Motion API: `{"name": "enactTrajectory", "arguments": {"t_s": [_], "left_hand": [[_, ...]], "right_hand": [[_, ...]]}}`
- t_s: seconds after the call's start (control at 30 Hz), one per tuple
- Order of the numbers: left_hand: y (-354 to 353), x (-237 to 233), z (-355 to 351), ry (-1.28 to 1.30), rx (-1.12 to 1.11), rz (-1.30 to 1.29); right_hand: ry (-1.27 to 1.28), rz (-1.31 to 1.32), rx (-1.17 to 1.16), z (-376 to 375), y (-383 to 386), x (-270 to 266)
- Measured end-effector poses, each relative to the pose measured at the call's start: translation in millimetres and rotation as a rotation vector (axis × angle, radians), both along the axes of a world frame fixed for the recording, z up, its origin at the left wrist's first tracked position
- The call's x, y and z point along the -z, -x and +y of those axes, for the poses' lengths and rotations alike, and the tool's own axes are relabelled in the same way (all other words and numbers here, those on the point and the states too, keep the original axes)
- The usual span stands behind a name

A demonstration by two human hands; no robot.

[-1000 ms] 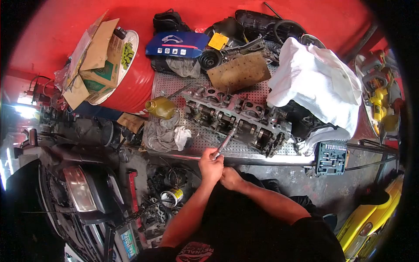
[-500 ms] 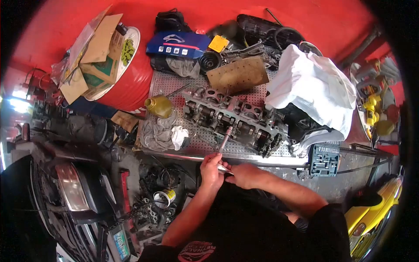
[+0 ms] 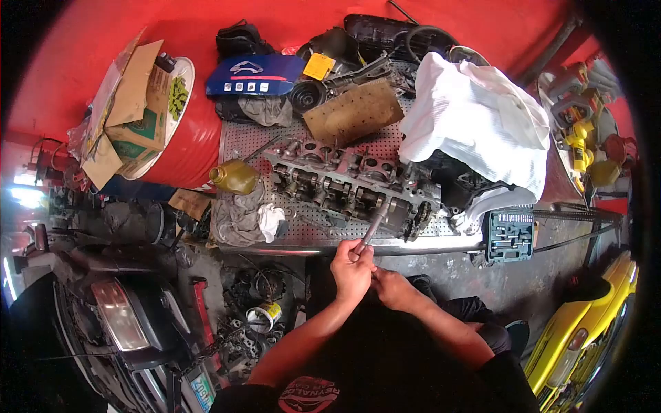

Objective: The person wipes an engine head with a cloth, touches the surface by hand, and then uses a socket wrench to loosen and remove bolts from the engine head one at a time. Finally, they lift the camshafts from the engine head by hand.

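A metal cylinder head (image 3: pixel 323 180) with camshafts and a chain at its right end lies on the perforated workbench top (image 3: pixel 241 141). The long shaft of a socket wrench (image 3: pixel 375 228) slants from the right part of the head toward me. My left hand (image 3: pixel 352 277) is closed around its near end, just in front of the bench edge. Close beside it, my right hand (image 3: pixel 396 289) is closed on the wrench handle, which is mostly hidden by the fingers. Left of the cylinder head stand a yellow-brown bottle (image 3: pixel 234 177) and grey rags (image 3: pixel 236 217).
A white cloth (image 3: pixel 475 117) covers parts on the right, with an open socket set (image 3: pixel 509 234) below it. Behind the head lie a brown perforated sheet (image 3: pixel 354 111) and a blue box (image 3: pixel 251 76). Cars flank me, one dark (image 3: pixel 148 303), one yellow (image 3: pixel 585 330).
The wrench's far end has shifted right along the cylinder head. Both hands moved right with it, and the handle between them shows less. The view has shifted slightly.
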State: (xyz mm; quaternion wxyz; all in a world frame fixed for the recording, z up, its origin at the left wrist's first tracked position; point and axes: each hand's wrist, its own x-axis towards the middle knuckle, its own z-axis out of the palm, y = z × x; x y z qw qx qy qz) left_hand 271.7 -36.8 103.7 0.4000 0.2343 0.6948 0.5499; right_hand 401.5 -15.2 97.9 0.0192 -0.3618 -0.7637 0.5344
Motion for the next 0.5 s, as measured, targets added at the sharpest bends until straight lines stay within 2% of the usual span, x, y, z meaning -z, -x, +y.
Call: {"name": "enactTrajectory", "arguments": {"t_s": [0.07, 0.1, 0.2, 0.3, 0.4, 0.43, 0.5], "left_hand": [[-4, 4, 1, 0.003, 0.028, 0.229], [-6, -1, 2, -0.111, 0.077, 0.581], [-7, -18, 0, 0.139, 0.382, 0.919], [4, -22, 6, 0.117, 0.272, 0.817], [5, 8, 0, -0.007, 0.052, 0.503], [1, 20, -5, 0.146, 0.022, 0.291], [-3, 22, -8, 0.201, -0.023, 0.133]], "right_hand": [[-0.064, 0.082, 0.035, -1, 2, 6], [-0.096, 0.121, 0.049, -2, 3, 7], [-0.065, 0.245, 0.067, -13, 33, 41], [-0.014, 0.176, 0.006, -16, 46, 58], [-0.014, 0.019, -0.082, -10, 31, 50], [-0.015, -0.043, -0.131, -9, 26, 48], [-0.012, -0.145, -0.260, -4, 15, 58]]}}
